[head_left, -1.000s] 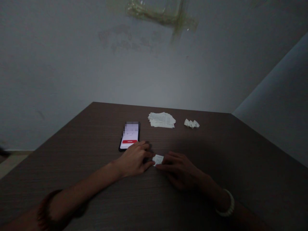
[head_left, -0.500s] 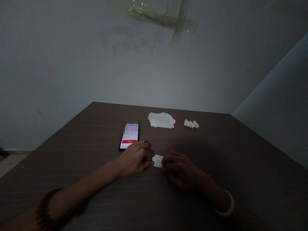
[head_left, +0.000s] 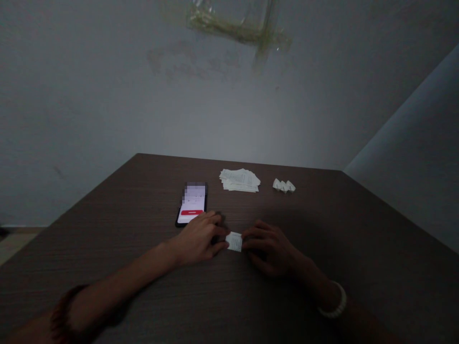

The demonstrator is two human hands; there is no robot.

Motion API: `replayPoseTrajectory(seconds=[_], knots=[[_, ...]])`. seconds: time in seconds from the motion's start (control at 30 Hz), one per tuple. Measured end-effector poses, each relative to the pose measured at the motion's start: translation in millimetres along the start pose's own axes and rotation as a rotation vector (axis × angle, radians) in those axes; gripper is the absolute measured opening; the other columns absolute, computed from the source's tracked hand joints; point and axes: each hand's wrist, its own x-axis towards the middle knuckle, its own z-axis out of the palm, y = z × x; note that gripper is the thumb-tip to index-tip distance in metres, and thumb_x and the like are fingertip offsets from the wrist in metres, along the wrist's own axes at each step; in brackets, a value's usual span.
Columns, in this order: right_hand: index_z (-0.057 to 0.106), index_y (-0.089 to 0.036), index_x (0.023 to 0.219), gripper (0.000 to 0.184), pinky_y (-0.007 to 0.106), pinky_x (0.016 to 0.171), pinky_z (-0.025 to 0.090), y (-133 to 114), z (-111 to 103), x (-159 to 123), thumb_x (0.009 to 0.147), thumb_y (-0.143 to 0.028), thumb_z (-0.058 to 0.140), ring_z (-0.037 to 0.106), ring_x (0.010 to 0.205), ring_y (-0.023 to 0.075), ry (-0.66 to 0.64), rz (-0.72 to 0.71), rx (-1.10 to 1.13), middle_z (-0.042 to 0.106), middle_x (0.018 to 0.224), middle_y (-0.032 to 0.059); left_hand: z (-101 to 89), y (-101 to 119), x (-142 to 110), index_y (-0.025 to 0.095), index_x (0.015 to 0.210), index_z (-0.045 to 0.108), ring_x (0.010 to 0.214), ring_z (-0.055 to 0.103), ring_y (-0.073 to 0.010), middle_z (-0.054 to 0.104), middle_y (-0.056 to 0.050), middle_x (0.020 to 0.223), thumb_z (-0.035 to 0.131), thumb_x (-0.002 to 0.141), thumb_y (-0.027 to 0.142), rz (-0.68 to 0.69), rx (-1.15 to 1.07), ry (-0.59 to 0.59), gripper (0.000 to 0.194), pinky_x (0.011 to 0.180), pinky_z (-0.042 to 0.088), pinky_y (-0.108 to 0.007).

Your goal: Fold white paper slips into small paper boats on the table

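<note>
The left hand (head_left: 201, 237) pinches a small printed paper (head_left: 234, 242) on the bench (head_left: 118, 205) — the right hand (head_left: 269, 249) is at its other edge — whether pinching, I cannot tell.

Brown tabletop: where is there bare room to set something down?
Bare tabletop: left of the phone to the left edge; right of the folded papers to the right edge. Crowded: centre, where left hand and right hand flank the small paper.
</note>
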Motion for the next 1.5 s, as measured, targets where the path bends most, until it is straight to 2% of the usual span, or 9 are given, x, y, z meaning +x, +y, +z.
replayPoseTrajectory(seconds=[0.37, 0.67, 0.93, 1.03, 1.2, 1.33, 1.4, 1.5], knots=[[0.068, -0.021, 0.088, 0.013, 0.035, 0.079, 0.045, -2.8, 1.2, 0.1, 0.081, -0.019, 0.057, 0.053, 0.093, 0.0209, -0.019, 0.030, -0.084, 0.063, 0.110, 0.0042, 3.3, -3.7, -1.6, 0.021, 0.106, 0.068, 0.096, 0.054, -0.0273, 0.057, -0.008, 0.097, 0.061, 0.086, 0.034, -0.003, -0.010, 0.000, 0.025, 0.084, 0.043, -0.041], [0.064, -0.020, 0.086, 0.012, 0.035, 0.075, 0.044, -3.9, 1.5, 1.9, 0.079, -0.016, 0.055, 0.051, 0.088, 0.0213, -0.063, -0.006, -0.126, 0.063, 0.116, 0.0043, 0.7, -1.7, -0.4, 0.020, 0.106, 0.068, 0.093, 0.054, -0.0260, 0.057, -0.007, 0.092, 0.060, 0.086, 0.032, 0.011, 0.009, -0.011, 0.024, 0.081, 0.044, -0.039], [0.061, -0.019, 0.096, 0.018, 0.035, 0.077, 0.044, -5.9, 0.4, 5.9, 0.080, -0.015, 0.053, 0.051, 0.090, 0.0210, -0.106, -0.023, -0.128, 0.061, 0.119, 0.0078, 1.5, 0.1, -0.9, 0.020, 0.109, 0.067, 0.096, 0.054, -0.0270, 0.057, -0.009, 0.096, 0.060, 0.086, 0.031, 0.000, 0.014, -0.005, 0.026, 0.084, 0.043, -0.041], [0.062, -0.019, 0.094, 0.017, 0.034, 0.074, 0.044, -5.0, 1.5, 5.1, 0.078, -0.016, 0.054, 0.051, 0.090, 0.0215, -0.100, -0.013, -0.140, 0.062, 0.119, 0.0063, 0.9, 0.1, -0.4, 0.021, 0.109, 0.068, 0.097, 0.054, -0.0276, 0.057, -0.009, 0.095, 0.060, 0.085, 0.032, -0.001, 0.028, 0.009, 0.027, 0.084, 0.043, -0.041], [0.064, -0.021, 0.087, 0.015, 0.031, 0.064, 0.040, -1.1, 2.0, -0.6, 0.075, -0.015, 0.057, 0.051, 0.081, 0.0206, -0.036, -0.003, -0.159, 0.068, 0.104, 0.0025, -0.1, -1.3, -0.7, 0.022, 0.107, 0.069, 0.092, 0.054, -0.0265, 0.056, -0.007, 0.091, 0.061, 0.085, 0.034, -0.002, 0.023, -0.002, 0.026, 0.081, 0.043, -0.039], [0.066, -0.021, 0.087, 0.015, 0.032, 0.066, 0.041, 5.0, 5.0, -3.2, 0.077, -0.014, 0.056, 0.052, 0.075, 0.0192, 0.064, 0.019, -0.109, 0.069, 0.087, 0.0033, 0.9, -2.0, -0.9, 0.021, 0.107, 0.068, 0.091, 0.053, -0.0255, 0.056, -0.007, 0.091, 0.060, 0.086, 0.035, 0.003, 0.011, 0.001, 0.027, 0.078, 0.042, -0.037], [0.066, -0.020, 0.089, 0.014, 0.033, 0.071, 0.043, 7.8, 7.7, -0.9, 0.081, -0.016, 0.056, 0.053, 0.076, 0.0183, 0.147, 0.084, -0.073, 0.067, 0.086, 0.0042, 1.1, -1.6, -0.9, 0.021, 0.109, 0.067, 0.091, 0.053, -0.0251, 0.056, -0.007, 0.092, 0.059, 0.087, 0.033, 0.012, -0.002, -0.002, 0.027, 0.077, 0.042, -0.036], [0.067, -0.020, 0.096, 0.016, 0.035, 0.078, 0.045, 9.4, 12.3, 5.7, 0.084, -0.028, 0.061, 0.055, 0.086, 0.0199, 0.227, 0.237, -0.060, 0.064, 0.096, 0.0061, 0.2, 0.0, -0.6, 0.022, 0.112, 0.066, 0.092, 0.053, -0.0246, 0.056, -0.007, 0.094, 0.059, 0.087, 0.030, 0.021, -0.032, -0.007, 0.027, 0.077, 0.042, -0.035]])
